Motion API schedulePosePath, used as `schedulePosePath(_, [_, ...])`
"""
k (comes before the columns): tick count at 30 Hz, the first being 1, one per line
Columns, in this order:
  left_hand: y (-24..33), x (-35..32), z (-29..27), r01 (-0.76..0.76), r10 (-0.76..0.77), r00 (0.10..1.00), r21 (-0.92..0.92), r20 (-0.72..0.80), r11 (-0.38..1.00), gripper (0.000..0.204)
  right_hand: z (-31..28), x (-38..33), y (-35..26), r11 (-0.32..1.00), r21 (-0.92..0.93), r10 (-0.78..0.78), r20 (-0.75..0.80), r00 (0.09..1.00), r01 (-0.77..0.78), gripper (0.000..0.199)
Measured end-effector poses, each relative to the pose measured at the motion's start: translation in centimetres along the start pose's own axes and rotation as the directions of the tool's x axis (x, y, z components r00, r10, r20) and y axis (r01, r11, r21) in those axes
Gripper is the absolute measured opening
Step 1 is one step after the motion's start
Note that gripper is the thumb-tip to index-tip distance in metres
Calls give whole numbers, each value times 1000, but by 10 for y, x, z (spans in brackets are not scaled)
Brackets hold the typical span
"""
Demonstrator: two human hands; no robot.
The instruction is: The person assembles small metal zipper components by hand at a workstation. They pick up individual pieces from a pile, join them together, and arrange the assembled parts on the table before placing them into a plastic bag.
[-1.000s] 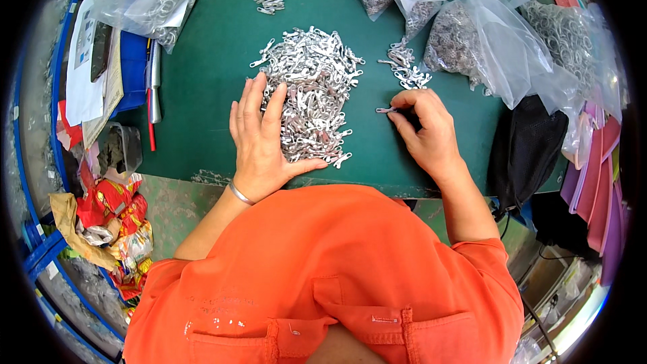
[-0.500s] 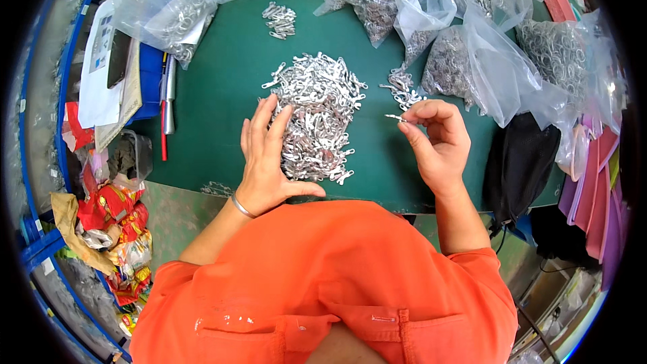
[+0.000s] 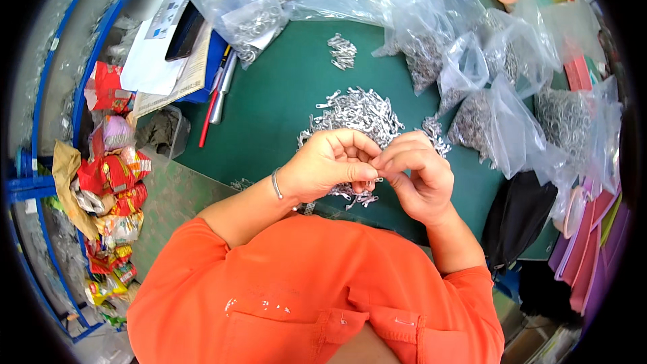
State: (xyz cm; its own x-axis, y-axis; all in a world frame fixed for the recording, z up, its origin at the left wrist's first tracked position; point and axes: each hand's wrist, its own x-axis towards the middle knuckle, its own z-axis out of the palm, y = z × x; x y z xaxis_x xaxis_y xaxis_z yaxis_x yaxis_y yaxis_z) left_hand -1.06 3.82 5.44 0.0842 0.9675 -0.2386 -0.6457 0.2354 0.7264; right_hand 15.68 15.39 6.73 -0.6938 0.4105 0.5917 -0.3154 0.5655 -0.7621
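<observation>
My left hand (image 3: 323, 165), with a metal bangle at its wrist, and my right hand (image 3: 421, 178) meet at the fingertips above the near part of a pile. Both are closed in a pinch on a small silver metal clasp (image 3: 378, 179), of which only a sliver shows between the fingers. Beneath them spreads the large pile of silver metal clasps (image 3: 357, 111), its middle hidden by my hands. Just beyond my right hand lies a smaller heap of clasps (image 3: 435, 136). Farther back sits a separate little group of clasps (image 3: 342, 52).
Clear plastic bags of metal parts (image 3: 472, 121) line the table's back and right. A black pouch (image 3: 522, 216) hangs at the right edge. Papers and a phone (image 3: 184, 39) lie at the left, beside a red pen (image 3: 210, 118). Colourful wrappers (image 3: 114, 182) stand left of the green table (image 3: 263, 108).
My left hand has left the pile's left side and come to meet my right hand. The right has moved inward with its clasp. The whole view has shifted and turned a little.
</observation>
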Motion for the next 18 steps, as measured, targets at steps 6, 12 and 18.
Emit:
schedulePosePath(6, [-4,-6,-22,-182,195,961,78,-198,980,19,8,33,44,948,-314,65,5,998,-60,15])
schedulePosePath(12, [-1,-12,-30,-342,316,866,4,-388,940,12,25,77,120,822,-546,206,25,978,-159,6])
schedulePosePath(18, [1,-14,-41,-398,356,838,-18,-415,917,13,27,86,143,769,-571,386,56,921,-288,9])
